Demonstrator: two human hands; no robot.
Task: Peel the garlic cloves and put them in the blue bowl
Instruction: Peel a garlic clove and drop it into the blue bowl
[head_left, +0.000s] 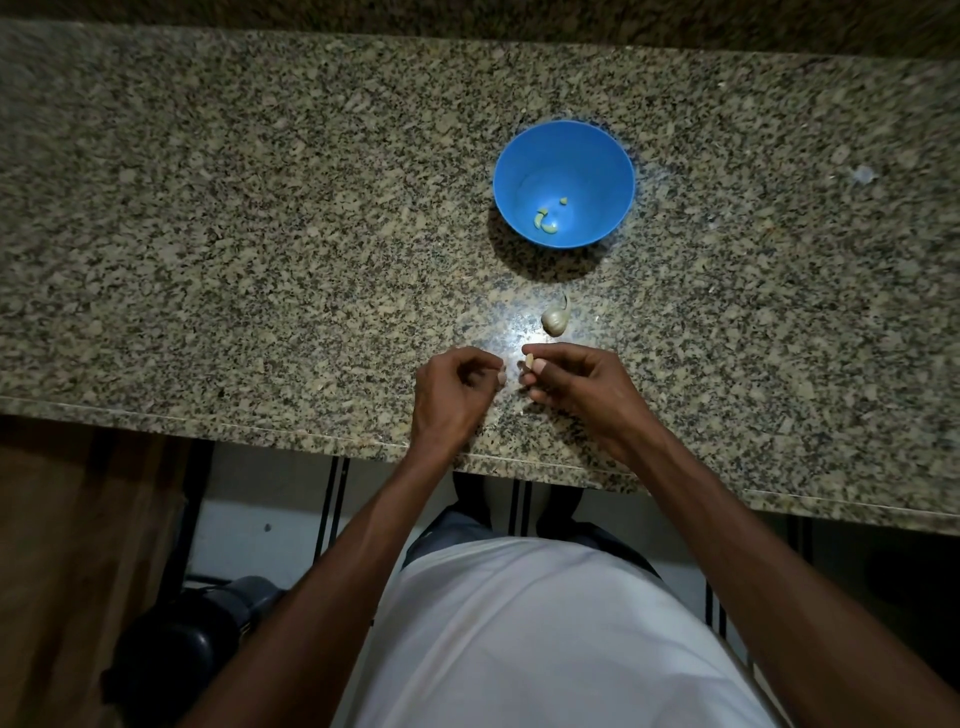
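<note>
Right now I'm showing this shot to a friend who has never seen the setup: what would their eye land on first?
Probably the blue bowl, the one bright colour on the speckled granite counter, with a few peeled garlic cloves in it. Next, the lit patch near the counter's front edge, where the right hand pinches a garlic clove beside the curled left hand. A partial garlic bulb lies between hands and bowl.

You had one blue bowl (563, 156) on the granite counter (260, 208), and inside that bowl lay three peeled garlic cloves (545, 222): two touching each other and one a little apart. Just on your side of the bowl sat one unpeeled garlic piece (555, 320) with its papery tail. You had two hands over the counter, nearer you than the bowl: the right hand (576, 384) pinched one garlic clove (529, 362), while the left hand (457, 387) had its fingers curled.
</note>
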